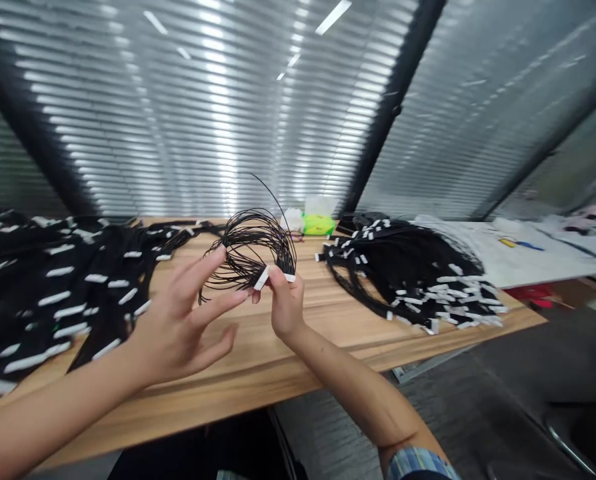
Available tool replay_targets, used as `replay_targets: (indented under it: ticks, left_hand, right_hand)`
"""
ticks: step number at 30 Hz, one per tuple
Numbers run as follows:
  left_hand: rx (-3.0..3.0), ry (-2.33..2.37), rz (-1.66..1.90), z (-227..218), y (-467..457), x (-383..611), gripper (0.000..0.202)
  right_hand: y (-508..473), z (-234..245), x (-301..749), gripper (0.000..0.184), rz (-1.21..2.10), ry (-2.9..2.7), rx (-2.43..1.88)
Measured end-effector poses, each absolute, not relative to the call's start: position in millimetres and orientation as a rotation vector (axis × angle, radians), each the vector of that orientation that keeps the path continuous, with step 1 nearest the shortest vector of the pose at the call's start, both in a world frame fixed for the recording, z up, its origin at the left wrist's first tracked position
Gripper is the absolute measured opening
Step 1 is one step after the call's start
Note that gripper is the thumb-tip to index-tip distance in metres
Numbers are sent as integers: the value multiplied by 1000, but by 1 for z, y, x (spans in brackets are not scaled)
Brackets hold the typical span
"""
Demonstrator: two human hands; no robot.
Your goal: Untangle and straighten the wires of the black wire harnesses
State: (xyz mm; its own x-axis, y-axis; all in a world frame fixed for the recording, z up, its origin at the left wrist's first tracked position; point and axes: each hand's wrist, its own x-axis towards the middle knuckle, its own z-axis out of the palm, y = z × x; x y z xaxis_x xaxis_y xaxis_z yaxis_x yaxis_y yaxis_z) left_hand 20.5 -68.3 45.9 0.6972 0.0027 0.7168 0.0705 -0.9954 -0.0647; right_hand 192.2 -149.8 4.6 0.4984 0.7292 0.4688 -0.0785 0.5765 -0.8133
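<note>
A looped bundle of thin black wires (251, 233) with white connectors (262, 278) at its ends is held up above the table. My right hand (287, 307) pinches it beside the connectors, thumb on the near side. One loose wire sticks up out of the loop. At the loop's left side is my left hand (181, 320), its fingers spread apart. Its index fingertip is close to the wires and another fingertip comes near the white connector; whether they touch I cannot tell.
Many black cables with white connectors (97, 278) cover the table's left end. Another pile of such cables (403, 267) lies to the right. Behind stands a green-yellow packet (319, 224). A yellow-and-blue tool (521, 244) rests on the white table (513, 267). Blinds close off the back.
</note>
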Motion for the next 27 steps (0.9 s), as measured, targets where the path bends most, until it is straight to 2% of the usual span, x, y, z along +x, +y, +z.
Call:
replay_targets:
  ticks: [2,6,11,13,17,19,22,27]
  left_hand:
    - [-2753,27,-1205,44,-67,57,42]
    - [-2710,278,-1230,58,-60,138,25]
    - [-2656,758,-1001,86,-38,245,34]
    - [-2645,847,-853,104,-32,293,17]
    - [-2660,840,-661,141,-40,395,33]
    - [-2683,809,-587,150,-57,445,35]
    - [-2745,714,-494,141,-93,510,38]
    - [-2865,444,-413,93,-129,562,41]
  right_hand:
    - [-163,17,211,55,524,-937,-820]
    - [-209,34,281,61,382,-1058,-1193]
    - [-308,56,400,43,66,-947,-1503]
    - [-347,64,445,41,-120,-841,-1583]
    - [-401,64,514,46,-370,-655,-1725]
    - [-413,52,535,40,-409,-604,-1818]
    - [-418,26,551,30,-368,-557,-2000]
    - [-418,1,560,30,-370,-428,-2323]
